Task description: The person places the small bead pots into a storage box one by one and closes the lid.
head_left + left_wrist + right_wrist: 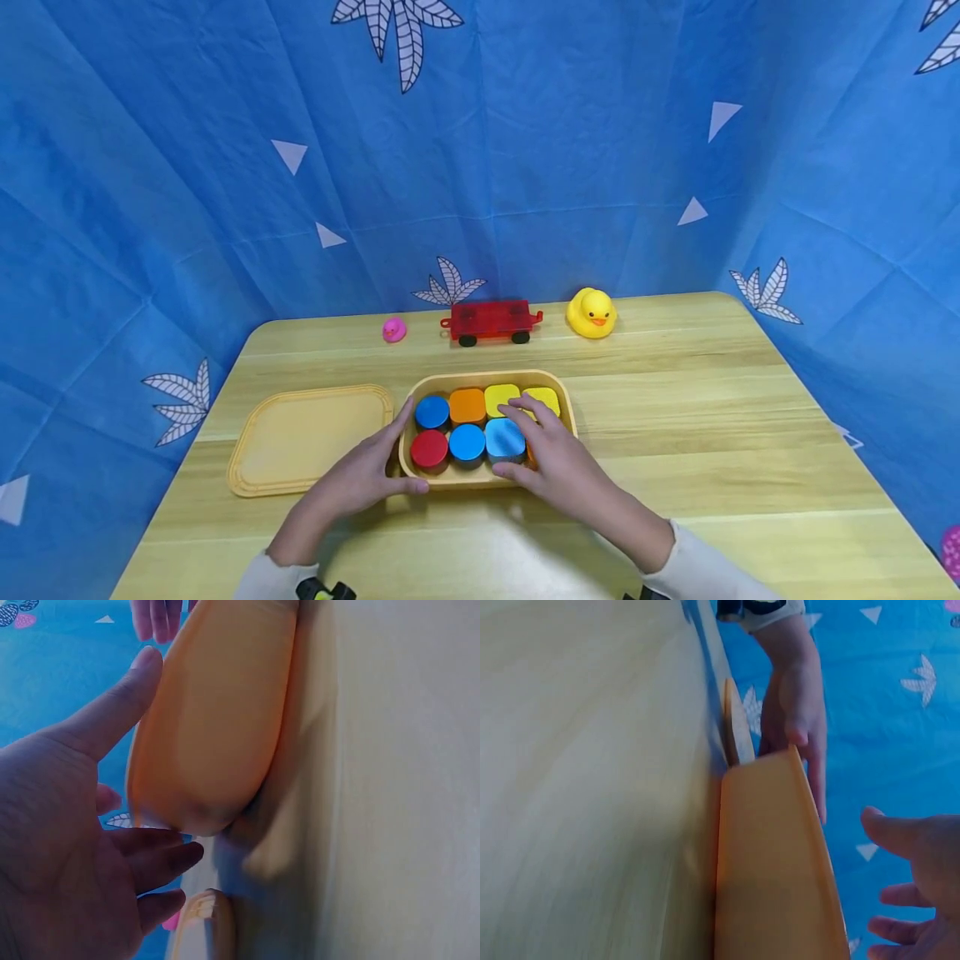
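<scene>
A yellow plastic box (573, 408) holds several blocks with coloured tops. Among them are a red round block (429, 448), two blue round ones, a light blue rounded-square block (506, 437), an orange block (467, 406) and two yellow ones. At the box's left end, my left hand (360, 475) spreads its straight fingers along the side, thumb at the front rim. My right hand (566, 467) hovers over the right part, fingers spread above the light blue and yellow blocks, gripping nothing visible. Another orange block is mostly hidden beneath it.
A flat yellow lid (311, 437) lies left of the box. Along the table's back edge stand a small pink duck (393, 330), a red toy wagon (491, 321) and a yellow duck (592, 313). A blue patterned cloth (525, 150) hangs behind.
</scene>
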Demonstrator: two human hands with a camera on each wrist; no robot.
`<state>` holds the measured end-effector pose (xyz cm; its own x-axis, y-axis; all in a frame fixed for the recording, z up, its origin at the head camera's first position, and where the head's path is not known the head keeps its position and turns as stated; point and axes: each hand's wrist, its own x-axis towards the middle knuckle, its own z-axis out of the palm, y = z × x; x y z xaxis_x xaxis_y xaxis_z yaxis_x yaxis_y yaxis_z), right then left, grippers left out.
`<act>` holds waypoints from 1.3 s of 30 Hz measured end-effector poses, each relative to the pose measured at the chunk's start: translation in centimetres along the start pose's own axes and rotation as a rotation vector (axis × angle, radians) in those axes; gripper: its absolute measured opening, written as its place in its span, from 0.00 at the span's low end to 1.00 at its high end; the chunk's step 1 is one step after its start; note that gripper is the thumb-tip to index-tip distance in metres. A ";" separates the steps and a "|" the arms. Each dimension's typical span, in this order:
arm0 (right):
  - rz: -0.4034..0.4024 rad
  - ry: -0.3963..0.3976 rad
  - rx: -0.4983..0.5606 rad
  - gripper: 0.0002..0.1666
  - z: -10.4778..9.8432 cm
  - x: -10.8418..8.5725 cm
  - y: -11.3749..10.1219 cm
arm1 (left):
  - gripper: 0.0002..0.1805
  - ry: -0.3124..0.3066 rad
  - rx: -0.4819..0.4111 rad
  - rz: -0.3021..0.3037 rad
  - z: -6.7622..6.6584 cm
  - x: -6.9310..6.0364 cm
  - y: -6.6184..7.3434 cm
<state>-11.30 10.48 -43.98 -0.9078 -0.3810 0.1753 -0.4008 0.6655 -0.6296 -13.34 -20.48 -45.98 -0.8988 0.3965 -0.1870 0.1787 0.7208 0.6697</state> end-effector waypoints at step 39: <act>-0.073 -0.223 0.283 0.59 12.7 3.5 -11.4 | 0.69 0.198 -0.123 -0.229 -9.9 -10.6 -13.0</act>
<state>-8.36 -6.66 -45.80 -0.8163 -0.5724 0.0776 -0.3853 0.4394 -0.8115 -10.12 -39.70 -45.55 -0.9726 0.1053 -0.2073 -0.0757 0.6996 0.7105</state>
